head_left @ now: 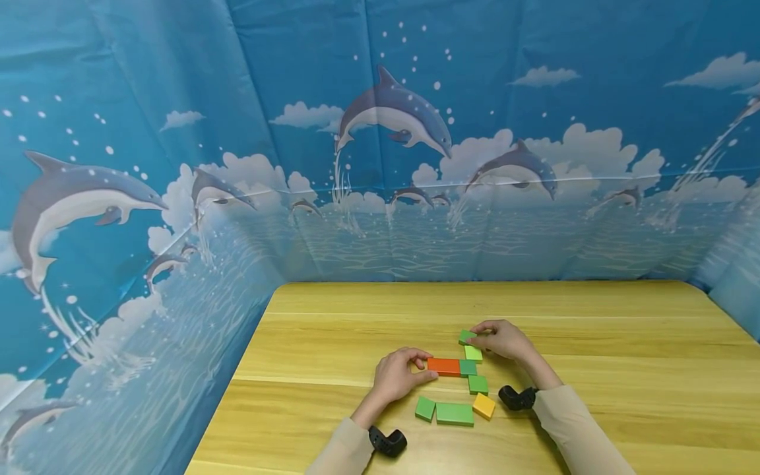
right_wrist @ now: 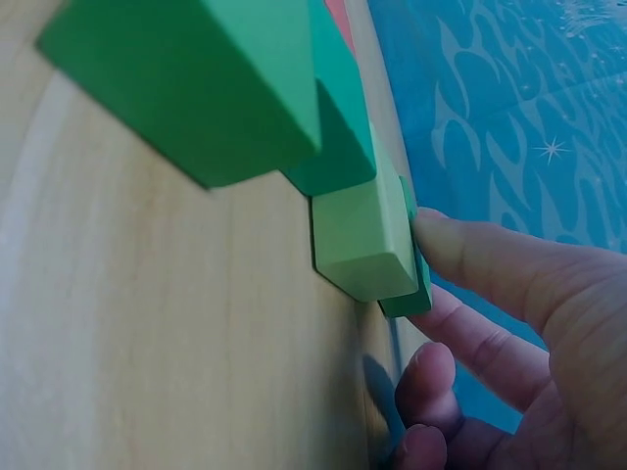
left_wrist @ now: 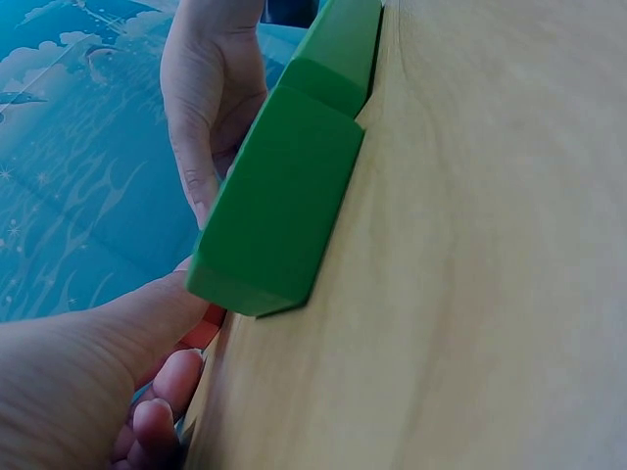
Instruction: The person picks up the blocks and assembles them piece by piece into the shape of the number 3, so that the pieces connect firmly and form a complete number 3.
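Note:
My left hand [head_left: 396,373] grips the left end of an orange-red rectangular block [head_left: 443,367], thumb on its near side. The block's right end meets a dark green block [head_left: 468,367]. At the far end of a bent row, my right hand [head_left: 505,340] pinches a small green block [head_left: 465,336] between thumb and index finger. A light green block [head_left: 473,353] sits between that one and the dark green block. In the right wrist view, the pinched green block [right_wrist: 423,284] shows partly behind the light green block [right_wrist: 358,230]. Only a sliver of the red block [left_wrist: 204,331] shows in the left wrist view.
Nearer the body, another green block [head_left: 477,384], a tilted yellow block [head_left: 483,406], a long green block [head_left: 454,414] and a turned small green block [head_left: 425,408] continue the row. All lie on a wooden table [head_left: 332,323]. A dolphin-printed curtain [head_left: 380,237] stands behind.

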`<state>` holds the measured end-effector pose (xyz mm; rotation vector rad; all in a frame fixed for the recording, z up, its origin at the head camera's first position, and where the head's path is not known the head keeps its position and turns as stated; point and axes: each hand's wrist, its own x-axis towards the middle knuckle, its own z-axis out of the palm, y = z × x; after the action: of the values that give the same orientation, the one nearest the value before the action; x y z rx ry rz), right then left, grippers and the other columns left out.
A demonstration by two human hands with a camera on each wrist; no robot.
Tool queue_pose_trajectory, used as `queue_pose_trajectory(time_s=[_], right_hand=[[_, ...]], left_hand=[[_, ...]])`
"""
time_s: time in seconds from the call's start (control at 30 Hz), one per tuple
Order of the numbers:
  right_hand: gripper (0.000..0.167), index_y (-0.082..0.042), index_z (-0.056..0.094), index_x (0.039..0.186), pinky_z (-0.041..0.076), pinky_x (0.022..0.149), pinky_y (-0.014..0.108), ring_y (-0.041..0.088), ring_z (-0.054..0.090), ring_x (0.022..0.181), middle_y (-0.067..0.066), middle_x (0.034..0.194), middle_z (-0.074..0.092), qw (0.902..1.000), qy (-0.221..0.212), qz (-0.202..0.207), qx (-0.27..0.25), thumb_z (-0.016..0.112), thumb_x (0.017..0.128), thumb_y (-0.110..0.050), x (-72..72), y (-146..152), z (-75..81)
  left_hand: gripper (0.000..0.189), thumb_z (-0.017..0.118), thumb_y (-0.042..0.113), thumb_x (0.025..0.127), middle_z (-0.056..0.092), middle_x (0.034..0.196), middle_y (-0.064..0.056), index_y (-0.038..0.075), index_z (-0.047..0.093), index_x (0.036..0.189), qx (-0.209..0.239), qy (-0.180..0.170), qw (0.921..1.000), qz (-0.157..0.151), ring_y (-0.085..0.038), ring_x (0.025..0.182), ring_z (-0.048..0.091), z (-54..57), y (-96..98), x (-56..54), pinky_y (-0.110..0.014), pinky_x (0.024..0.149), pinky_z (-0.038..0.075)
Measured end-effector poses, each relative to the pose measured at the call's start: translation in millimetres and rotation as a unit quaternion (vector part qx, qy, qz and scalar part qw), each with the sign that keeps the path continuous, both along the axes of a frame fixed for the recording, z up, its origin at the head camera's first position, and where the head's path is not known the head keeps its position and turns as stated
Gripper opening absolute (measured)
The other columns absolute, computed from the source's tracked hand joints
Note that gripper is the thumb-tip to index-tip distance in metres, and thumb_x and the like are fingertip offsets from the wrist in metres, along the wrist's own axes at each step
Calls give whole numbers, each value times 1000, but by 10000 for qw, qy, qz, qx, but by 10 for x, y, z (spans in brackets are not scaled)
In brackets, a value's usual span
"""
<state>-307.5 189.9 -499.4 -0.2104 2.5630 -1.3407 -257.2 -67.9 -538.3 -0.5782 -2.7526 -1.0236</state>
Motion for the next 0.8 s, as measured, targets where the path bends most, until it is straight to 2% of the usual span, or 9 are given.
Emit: queue_pose_trajectory(time_s=[0.23,0.37,0.6,0.73,0.8], right_hand=[[46,0,61,121,45,61,36,21,56,70,6,88,62,9996,256,106,-53,62,93,-37,-17,66,-25],[53,1,57,126,40,57,35,22,49,65,9,85,60,9987,503,67,-24,56,95,-42,43,229,53],[50,1,60,122,39,54,33,25,49,65,13,83,58,9934,1114,-132,236,53,97,-41,371,631,396],[40,-2,65,112,40,53,31,22,51,67,8,82,59,9892,1249,44,767,53,98,-37,591,825,496],[37,-5,67,102,38,54,32,19,50,65,3,80,58,9864,1124,201,1182,53,97,-39,704,882,499]], left_hand=[[35,72,49,80,57,80,20,26,71,107,-28,-100,9999,45,2,54,40,12,-8,0,-19,54,32],[36,72,49,80,56,80,20,26,71,107,-31,-117,9999,14,2,56,41,10,-3,8,-19,56,33],[35,72,49,80,56,79,20,26,71,106,-38,-102,9999,43,2,55,40,5,3,7,-19,55,32],[35,72,48,80,56,79,19,25,71,106,-17,-45,10000,38,2,54,40,5,-4,2,-19,55,32],[34,73,48,80,57,79,18,25,72,105,-21,-7,10000,44,2,55,41,1,-10,-3,-19,55,33]])
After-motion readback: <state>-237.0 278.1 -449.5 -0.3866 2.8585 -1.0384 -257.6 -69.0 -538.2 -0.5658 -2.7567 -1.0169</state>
